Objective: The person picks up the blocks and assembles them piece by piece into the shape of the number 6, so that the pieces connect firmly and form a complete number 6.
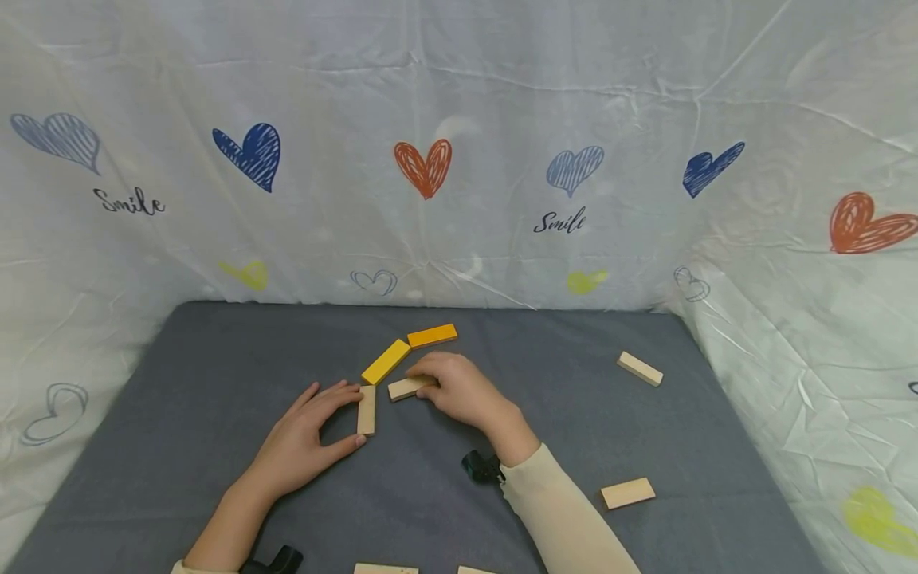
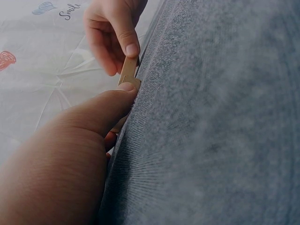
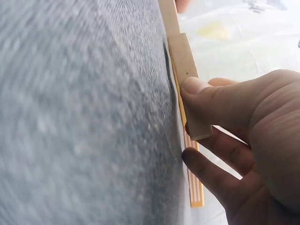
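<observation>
My left hand [image 1: 300,445] pinches a plain wooden block [image 1: 366,412] lengthwise, thumb at its near end and fingertips at its far end. That block lies on the grey cloth, its far end close to a yellow block [image 1: 386,362]. Just to the right, my right hand [image 1: 459,388] grips a second plain wooden block [image 3: 190,89] between thumb and fingers; its free end points toward the first block. An orange block [image 1: 433,336] continues from the yellow one at the back, the two nearly end to end.
Two more plain blocks lie on the right, one farther back [image 1: 641,369] and one nearer [image 1: 628,493]. At the front edge of the view, two others [image 1: 386,569] are partly cut off. A white curtain with printed hearts [image 1: 423,169] hangs behind the grey-covered table [image 1: 531,351].
</observation>
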`<state>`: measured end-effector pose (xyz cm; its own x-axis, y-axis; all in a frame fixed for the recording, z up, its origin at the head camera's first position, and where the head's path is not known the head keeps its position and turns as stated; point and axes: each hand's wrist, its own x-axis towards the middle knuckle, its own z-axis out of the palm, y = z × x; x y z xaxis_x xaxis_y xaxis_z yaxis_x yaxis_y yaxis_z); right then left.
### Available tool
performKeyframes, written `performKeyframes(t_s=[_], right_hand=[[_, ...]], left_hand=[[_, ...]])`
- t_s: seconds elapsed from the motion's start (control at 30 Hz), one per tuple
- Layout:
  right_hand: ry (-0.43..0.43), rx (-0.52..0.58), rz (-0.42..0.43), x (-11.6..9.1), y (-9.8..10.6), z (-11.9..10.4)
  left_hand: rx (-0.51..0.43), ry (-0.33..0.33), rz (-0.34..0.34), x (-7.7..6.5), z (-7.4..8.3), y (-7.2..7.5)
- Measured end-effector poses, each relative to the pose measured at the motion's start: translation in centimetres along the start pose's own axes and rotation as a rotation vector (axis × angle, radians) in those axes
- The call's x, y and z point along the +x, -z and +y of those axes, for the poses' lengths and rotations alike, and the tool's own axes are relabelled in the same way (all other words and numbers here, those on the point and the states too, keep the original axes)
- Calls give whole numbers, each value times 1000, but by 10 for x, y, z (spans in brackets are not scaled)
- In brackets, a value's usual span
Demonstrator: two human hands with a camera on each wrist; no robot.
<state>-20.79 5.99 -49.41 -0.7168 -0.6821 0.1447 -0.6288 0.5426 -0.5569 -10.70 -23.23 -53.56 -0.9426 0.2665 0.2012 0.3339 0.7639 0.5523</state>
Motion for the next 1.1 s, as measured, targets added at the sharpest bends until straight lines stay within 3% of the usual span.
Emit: performKeyframes(t_s=[1.1], right_hand=[[26,-28,-42,4,-12,-12]], left_hand=[[-7,-19,9,-2,-2,1]])
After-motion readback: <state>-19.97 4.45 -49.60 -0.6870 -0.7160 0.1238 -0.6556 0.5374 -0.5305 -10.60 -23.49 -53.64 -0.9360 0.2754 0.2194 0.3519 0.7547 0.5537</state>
